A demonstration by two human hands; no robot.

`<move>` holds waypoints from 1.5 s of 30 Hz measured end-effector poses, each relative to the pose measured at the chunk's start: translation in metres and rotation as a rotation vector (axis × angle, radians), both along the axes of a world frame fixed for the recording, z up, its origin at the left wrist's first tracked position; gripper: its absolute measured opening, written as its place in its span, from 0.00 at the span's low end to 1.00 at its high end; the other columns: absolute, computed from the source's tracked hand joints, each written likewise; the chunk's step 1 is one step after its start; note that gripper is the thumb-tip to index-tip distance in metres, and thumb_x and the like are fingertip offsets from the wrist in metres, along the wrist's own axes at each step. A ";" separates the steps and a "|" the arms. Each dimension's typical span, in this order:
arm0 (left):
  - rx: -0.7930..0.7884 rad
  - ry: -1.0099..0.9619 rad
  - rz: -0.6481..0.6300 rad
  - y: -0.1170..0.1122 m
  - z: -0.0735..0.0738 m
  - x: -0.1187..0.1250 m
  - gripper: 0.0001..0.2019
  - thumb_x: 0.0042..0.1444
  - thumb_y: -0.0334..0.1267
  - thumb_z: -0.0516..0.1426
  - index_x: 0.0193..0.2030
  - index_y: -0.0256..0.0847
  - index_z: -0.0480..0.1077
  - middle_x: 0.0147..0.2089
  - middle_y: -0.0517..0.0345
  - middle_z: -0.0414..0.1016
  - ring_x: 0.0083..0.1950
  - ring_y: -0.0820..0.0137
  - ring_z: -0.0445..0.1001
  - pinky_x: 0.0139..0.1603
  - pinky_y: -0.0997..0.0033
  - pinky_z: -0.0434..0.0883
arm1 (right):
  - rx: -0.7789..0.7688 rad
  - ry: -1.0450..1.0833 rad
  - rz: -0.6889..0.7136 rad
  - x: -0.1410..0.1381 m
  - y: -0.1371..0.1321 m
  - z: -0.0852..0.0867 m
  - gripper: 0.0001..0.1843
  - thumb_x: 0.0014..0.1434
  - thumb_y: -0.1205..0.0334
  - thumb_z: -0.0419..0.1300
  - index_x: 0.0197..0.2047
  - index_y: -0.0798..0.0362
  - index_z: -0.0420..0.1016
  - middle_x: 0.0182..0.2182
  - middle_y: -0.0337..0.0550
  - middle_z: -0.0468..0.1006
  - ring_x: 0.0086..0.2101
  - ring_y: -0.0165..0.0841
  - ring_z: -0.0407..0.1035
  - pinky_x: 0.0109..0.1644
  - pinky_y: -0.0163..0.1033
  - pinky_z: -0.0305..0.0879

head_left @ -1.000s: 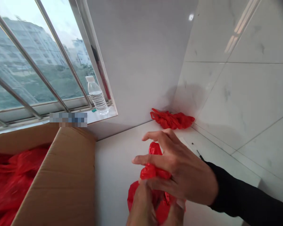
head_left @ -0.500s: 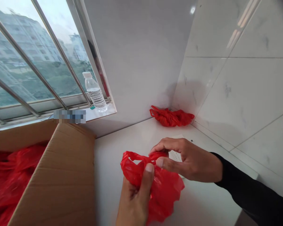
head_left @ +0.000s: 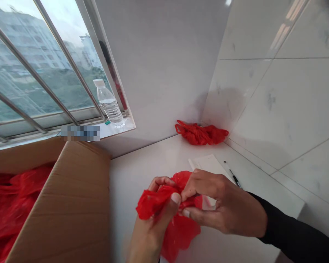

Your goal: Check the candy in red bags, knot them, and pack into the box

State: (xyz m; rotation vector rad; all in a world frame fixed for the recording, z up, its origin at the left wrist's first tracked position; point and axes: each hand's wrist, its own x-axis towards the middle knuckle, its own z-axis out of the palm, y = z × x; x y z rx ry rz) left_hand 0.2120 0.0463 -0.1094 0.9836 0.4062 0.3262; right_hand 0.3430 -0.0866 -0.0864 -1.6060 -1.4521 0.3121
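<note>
A thin red plastic bag (head_left: 181, 233) hangs bunched between my two hands above the white table. My left hand (head_left: 153, 223) is closed on its gathered upper part, thumb pressed on top and fingers curled behind. From the right, my right hand (head_left: 222, 201) pinches the bag close to the left thumb. Red film partly hides the fingertips of both hands. At the back corner lies a second crumpled red plastic bag (head_left: 201, 134), apart from the hands.
To the left, a cardboard box (head_left: 63, 204) holds more red plastic bags (head_left: 19, 204). A water bottle (head_left: 109, 106) stands on the windowsill. Beyond my right hand, a notebook (head_left: 208, 162) and a pen (head_left: 235, 179) lie on the white table (head_left: 131, 160) by the tiled wall.
Both hands have shifted slightly with the bag, the right one moving down. The bag's open handle loop has been gathered into a bunch. The notebook and pen show more.
</note>
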 end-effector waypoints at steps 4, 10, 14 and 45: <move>0.252 0.022 0.004 0.005 -0.003 -0.002 0.12 0.57 0.43 0.67 0.40 0.46 0.69 0.33 0.64 0.73 0.30 0.76 0.69 0.34 0.80 0.68 | 0.024 0.012 -0.053 0.013 0.005 -0.007 0.15 0.64 0.53 0.65 0.51 0.47 0.74 0.49 0.42 0.79 0.52 0.37 0.69 0.60 0.48 0.63; 0.360 -0.054 -0.060 0.015 -0.006 -0.007 0.12 0.48 0.32 0.71 0.36 0.44 0.75 0.32 0.63 0.73 0.28 0.76 0.68 0.29 0.81 0.67 | -0.128 0.199 0.050 0.024 0.020 -0.014 0.21 0.71 0.47 0.54 0.60 0.50 0.71 0.40 0.42 0.79 0.39 0.33 0.72 0.49 0.42 0.67; 0.482 -0.028 0.084 0.014 -0.006 -0.006 0.11 0.44 0.30 0.71 0.34 0.45 0.79 0.34 0.60 0.77 0.33 0.70 0.75 0.33 0.79 0.71 | -0.260 0.371 0.045 0.024 0.022 -0.022 0.20 0.73 0.48 0.49 0.57 0.49 0.73 0.24 0.31 0.64 0.24 0.26 0.53 0.29 0.35 0.54; 1.111 -0.098 0.169 0.032 -0.016 -0.015 0.16 0.69 0.35 0.56 0.58 0.60 0.76 0.58 0.62 0.73 0.60 0.73 0.73 0.57 0.80 0.70 | -0.035 0.733 -0.007 0.014 0.034 -0.042 0.15 0.68 0.47 0.61 0.39 0.51 0.69 0.36 0.36 0.71 0.35 0.29 0.63 0.41 0.38 0.61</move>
